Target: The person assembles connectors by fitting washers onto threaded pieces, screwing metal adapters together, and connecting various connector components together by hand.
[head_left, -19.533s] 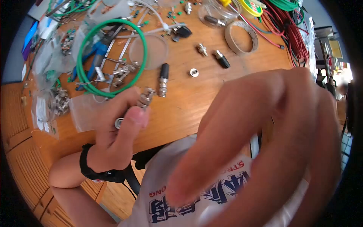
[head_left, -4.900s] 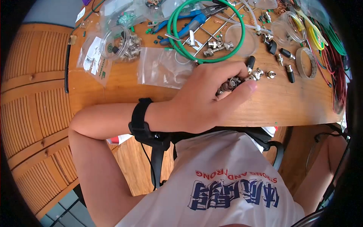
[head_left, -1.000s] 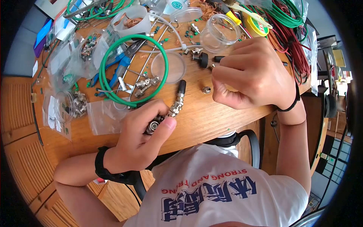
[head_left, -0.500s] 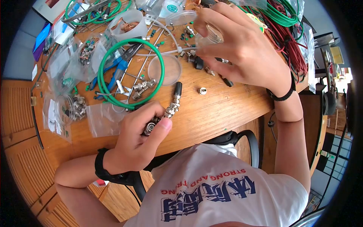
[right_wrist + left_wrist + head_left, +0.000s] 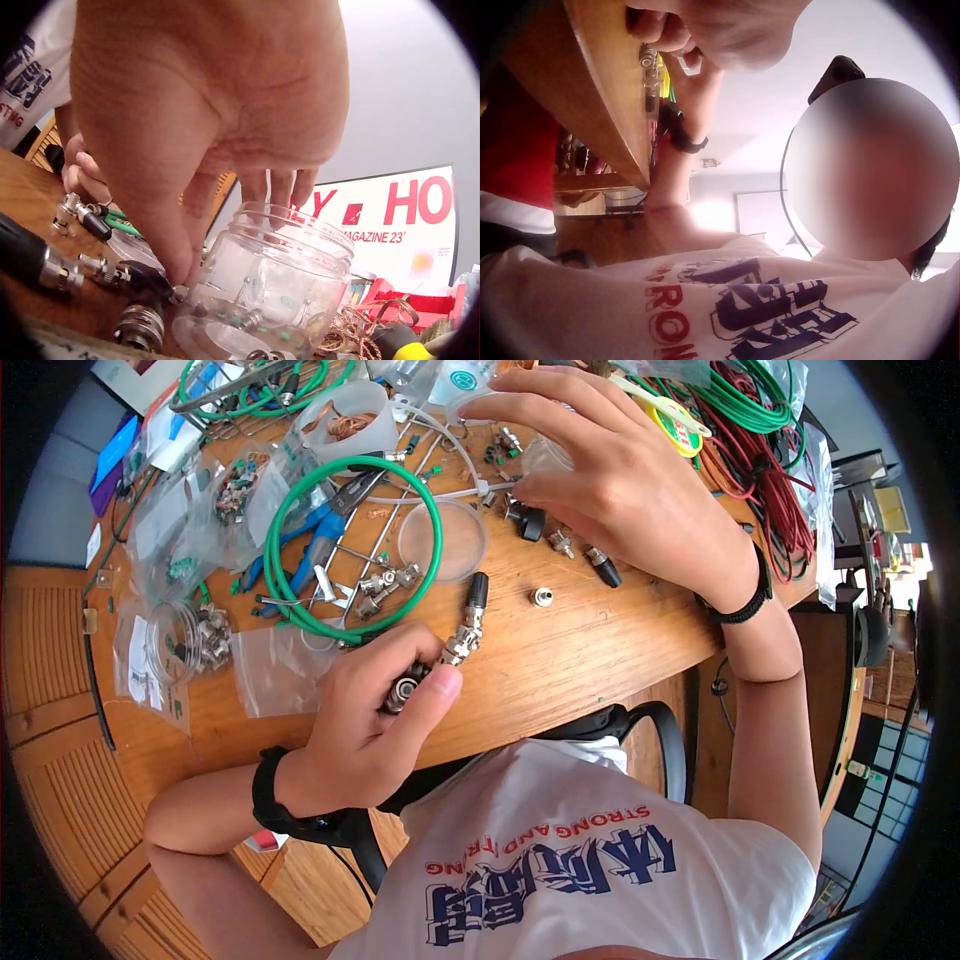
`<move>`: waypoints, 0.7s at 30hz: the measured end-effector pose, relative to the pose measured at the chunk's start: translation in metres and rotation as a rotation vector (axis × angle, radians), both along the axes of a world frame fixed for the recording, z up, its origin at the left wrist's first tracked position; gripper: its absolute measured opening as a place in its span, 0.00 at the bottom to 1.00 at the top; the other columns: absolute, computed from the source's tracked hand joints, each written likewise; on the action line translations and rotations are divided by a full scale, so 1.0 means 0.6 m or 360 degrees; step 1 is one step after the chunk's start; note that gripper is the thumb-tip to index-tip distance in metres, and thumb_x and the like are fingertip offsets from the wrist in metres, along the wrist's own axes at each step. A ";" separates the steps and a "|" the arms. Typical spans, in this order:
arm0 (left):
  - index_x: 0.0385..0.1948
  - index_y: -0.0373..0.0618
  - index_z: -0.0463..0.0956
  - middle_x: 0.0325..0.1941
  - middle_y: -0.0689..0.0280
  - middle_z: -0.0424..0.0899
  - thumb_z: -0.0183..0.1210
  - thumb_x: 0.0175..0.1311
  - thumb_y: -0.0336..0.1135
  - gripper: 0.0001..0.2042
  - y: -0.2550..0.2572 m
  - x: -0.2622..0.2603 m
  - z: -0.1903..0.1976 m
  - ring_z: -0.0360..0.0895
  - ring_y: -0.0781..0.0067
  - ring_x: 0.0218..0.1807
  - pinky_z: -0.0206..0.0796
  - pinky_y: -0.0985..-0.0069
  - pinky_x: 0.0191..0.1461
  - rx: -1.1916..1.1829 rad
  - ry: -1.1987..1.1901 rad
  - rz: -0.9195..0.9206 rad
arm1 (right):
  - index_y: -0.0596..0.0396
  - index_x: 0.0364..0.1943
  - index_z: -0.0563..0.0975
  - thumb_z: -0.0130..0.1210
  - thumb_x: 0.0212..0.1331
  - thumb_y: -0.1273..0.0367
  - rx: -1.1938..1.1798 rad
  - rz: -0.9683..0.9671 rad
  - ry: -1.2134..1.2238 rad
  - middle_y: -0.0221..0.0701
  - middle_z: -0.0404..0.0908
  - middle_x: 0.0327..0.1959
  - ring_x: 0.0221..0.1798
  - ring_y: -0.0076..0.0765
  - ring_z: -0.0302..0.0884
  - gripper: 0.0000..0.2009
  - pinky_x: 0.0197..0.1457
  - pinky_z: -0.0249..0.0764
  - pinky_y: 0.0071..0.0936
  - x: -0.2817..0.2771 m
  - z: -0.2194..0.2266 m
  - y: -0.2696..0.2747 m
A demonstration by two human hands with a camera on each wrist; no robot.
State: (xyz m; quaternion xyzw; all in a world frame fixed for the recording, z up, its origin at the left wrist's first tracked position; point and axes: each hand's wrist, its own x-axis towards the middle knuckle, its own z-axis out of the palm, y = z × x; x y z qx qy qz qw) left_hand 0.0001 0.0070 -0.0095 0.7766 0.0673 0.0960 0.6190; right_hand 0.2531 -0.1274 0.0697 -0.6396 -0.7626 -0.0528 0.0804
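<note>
My left hand (image 5: 365, 735) is over the near table edge. Its thumb and forefinger pinch a silver BNC-type connector (image 5: 458, 647), and more metal connectors (image 5: 402, 692) sit in the curled palm. Just past the fingertips lies a black-tailed connector (image 5: 477, 592), overlapping the pinched one in the head view. My right hand (image 5: 635, 490) reaches over a clear plastic jar (image 5: 277, 255), fingers spread and holding nothing visible. In the right wrist view its thumb hangs beside the jar, near a black-capped metal connector (image 5: 146, 281). The jar holds small metal and green bits.
A small silver connector (image 5: 541, 597) and another black-tailed one (image 5: 602, 567) lie on the wooden table. A green cable loop (image 5: 437, 560) circles metal connectors, overlapping blue-handled pliers (image 5: 320, 545). Further off are a copper-wire cup (image 5: 345, 430), plastic bags (image 5: 165, 520) and red wire (image 5: 775, 510).
The right hand, out of view 4.9 s ago, had curled fingers one second ago; it has since moved up and left over the jar, fingers spreading. The left hand keeps its connectors, nearly still lately.
</note>
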 end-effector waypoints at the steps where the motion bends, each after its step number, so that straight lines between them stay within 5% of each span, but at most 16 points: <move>1: 0.32 0.38 0.72 0.23 0.68 0.67 0.58 0.73 0.33 0.10 0.000 0.000 0.002 0.58 0.81 0.22 0.50 0.75 0.26 0.0000 0.0019 -0.0002 | 0.59 0.35 0.88 0.62 0.52 0.68 -0.0023 -0.0007 -0.0007 0.43 0.70 0.71 0.73 0.49 0.65 0.10 0.75 0.63 0.43 -0.001 0.001 0.000; 17: 0.31 0.38 0.71 0.23 0.69 0.65 0.57 0.73 0.31 0.09 -0.001 -0.001 0.008 0.56 0.83 0.23 0.47 0.76 0.26 -0.0060 0.0100 -0.0019 | 0.62 0.37 0.86 0.62 0.53 0.68 0.0414 0.0244 -0.0144 0.44 0.70 0.71 0.73 0.51 0.66 0.12 0.74 0.65 0.45 0.025 -0.046 0.006; 21: 0.31 0.39 0.71 0.23 0.70 0.65 0.57 0.73 0.31 0.09 -0.005 0.001 0.002 0.55 0.83 0.23 0.47 0.76 0.26 -0.0071 0.0006 0.0012 | 0.62 0.37 0.86 0.61 0.53 0.68 0.0223 0.0202 -0.0095 0.44 0.70 0.71 0.74 0.51 0.65 0.12 0.74 0.65 0.46 0.012 -0.016 0.000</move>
